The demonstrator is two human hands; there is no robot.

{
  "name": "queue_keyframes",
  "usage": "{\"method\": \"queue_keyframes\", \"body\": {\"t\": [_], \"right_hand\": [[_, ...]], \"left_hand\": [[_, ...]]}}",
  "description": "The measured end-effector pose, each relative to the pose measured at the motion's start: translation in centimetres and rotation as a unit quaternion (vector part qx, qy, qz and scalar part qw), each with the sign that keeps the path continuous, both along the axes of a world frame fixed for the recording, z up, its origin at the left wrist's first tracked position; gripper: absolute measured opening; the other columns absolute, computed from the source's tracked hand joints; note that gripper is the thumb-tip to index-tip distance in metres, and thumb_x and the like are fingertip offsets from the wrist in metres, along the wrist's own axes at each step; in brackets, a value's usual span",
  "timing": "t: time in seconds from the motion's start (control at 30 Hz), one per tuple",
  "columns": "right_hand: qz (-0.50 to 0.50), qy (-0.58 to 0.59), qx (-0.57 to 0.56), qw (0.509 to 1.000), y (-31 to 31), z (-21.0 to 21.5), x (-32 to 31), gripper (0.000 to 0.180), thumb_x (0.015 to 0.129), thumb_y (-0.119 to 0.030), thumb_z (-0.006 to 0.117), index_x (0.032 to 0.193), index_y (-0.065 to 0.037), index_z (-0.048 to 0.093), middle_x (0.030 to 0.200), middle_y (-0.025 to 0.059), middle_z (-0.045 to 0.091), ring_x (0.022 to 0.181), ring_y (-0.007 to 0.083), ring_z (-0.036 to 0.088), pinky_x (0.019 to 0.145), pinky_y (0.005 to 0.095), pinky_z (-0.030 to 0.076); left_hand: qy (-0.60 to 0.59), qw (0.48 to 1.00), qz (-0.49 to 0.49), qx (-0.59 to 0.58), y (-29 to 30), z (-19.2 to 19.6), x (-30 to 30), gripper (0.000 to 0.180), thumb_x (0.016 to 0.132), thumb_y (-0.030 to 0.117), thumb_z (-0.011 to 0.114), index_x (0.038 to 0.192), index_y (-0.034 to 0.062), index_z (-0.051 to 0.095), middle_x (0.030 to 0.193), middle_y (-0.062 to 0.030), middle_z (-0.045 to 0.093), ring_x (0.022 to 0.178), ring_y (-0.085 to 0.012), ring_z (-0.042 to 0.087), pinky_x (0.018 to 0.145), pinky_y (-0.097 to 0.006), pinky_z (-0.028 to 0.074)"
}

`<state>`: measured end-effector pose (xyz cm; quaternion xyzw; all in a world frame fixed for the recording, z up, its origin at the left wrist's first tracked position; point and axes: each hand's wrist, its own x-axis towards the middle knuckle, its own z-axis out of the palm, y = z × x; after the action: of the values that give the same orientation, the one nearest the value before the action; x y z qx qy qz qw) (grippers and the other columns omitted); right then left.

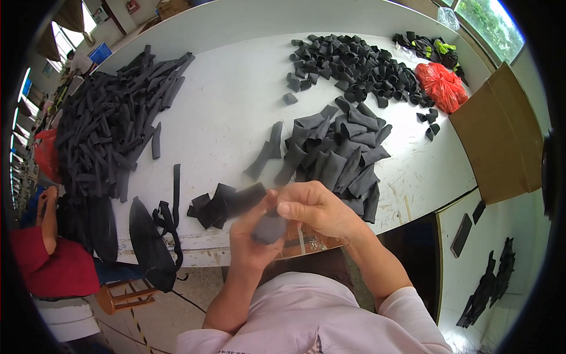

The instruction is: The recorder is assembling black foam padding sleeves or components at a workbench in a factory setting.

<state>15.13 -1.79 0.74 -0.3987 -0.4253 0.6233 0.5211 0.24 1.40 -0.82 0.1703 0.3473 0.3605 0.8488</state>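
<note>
Over the table's near edge, my two hands meet at a dark grey fabric tube point(269, 229). My left hand point(244, 239), slightly blurred, is wrapped around the tube. With thumb and fingertips pinched, my right hand point(318, 206) grips its upper end, which the fingers partly hide. Just behind my left fingers is another grey tube point(244, 199), beside some black fabric pieces point(213, 206); I cannot tell whether the fingers touch it. Beyond my right hand lies a heap of wider grey fabric tubes point(336, 153), with loose tubes point(262, 156) at its left.
Long dark strips point(112, 124) pile up at the left, short black rings point(359, 65) at the back right. A red plastic bag point(441, 87) and a cardboard sheet point(501, 135) stand at the right. A person in a red sleeve point(56, 259) sits at left near a wooden stool point(127, 295).
</note>
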Motion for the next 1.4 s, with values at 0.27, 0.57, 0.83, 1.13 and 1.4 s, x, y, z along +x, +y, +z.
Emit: {"method": "queue_keyframes", "body": {"t": [0.27,0.57,0.83,1.13,1.4], "right_hand": [[-0.027,0.098,-0.123,0.987,-1.0,-6.7,0.4,0.026,0.083,-0.029,0.058,0.075,-0.005,0.056,0.068,-0.0023,0.05,0.061,0.006,0.048,0.056,0.0199,0.041],[-0.181,-0.415,0.259,0.853,-2.1,-2.0,0.4,0.025,0.078,-0.027,0.06,0.079,-0.002,0.052,0.07,0.0057,0.049,0.064,0.0201,0.05,0.054,0.0283,0.041],[-0.092,-0.549,0.263,0.788,-2.3,-6.3,0.6,0.013,0.065,-0.014,0.059,0.071,-0.007,0.051,0.063,0.0057,0.051,0.062,0.0246,0.053,0.051,0.0374,0.043],[-0.114,-0.357,0.246,0.894,-3.0,-11.5,-0.1,0.017,0.079,-0.022,0.051,0.087,-0.007,0.054,0.075,0.013,0.054,0.068,0.035,0.053,0.055,0.0406,0.042],[-0.078,-0.463,0.187,0.863,-2.9,-7.6,0.1,0.018,0.072,-0.016,0.057,0.086,-0.005,0.053,0.075,0.0123,0.055,0.071,0.0315,0.054,0.059,0.0398,0.043]], "left_hand": [[-0.065,0.984,-0.07,0.153,-0.1,-4.8,0.0,0.02,0.085,0.016,0.052,0.102,0.0055,0.051,0.084,-0.0033,0.056,0.053,-0.007,0.044,0.045,-0.02,0.036],[0.154,0.822,0.032,0.548,-0.6,0.1,0.3,0.008,0.08,0.005,0.058,0.085,-0.0009,0.058,0.09,-0.0076,0.058,0.083,-0.0143,0.052,0.073,-0.026,0.041],[0.097,0.919,0.017,0.382,-0.9,-3.1,0.6,0.015,0.076,0.012,0.065,0.082,0.0008,0.058,0.091,-0.0092,0.057,0.086,-0.0144,0.051,0.076,-0.026,0.039],[0.243,0.782,-0.148,0.554,-0.2,-1.3,2.6,0.007,0.07,-0.001,0.066,0.073,-0.0008,0.06,0.085,-0.0079,0.057,0.077,-0.0118,0.054,0.061,-0.021,0.044],[0.088,0.879,-0.07,0.463,-0.9,-0.5,1.3,0.015,0.079,0.008,0.061,0.091,-0.0004,0.058,0.091,-0.0081,0.058,0.082,-0.0132,0.055,0.07,-0.026,0.047]]}}
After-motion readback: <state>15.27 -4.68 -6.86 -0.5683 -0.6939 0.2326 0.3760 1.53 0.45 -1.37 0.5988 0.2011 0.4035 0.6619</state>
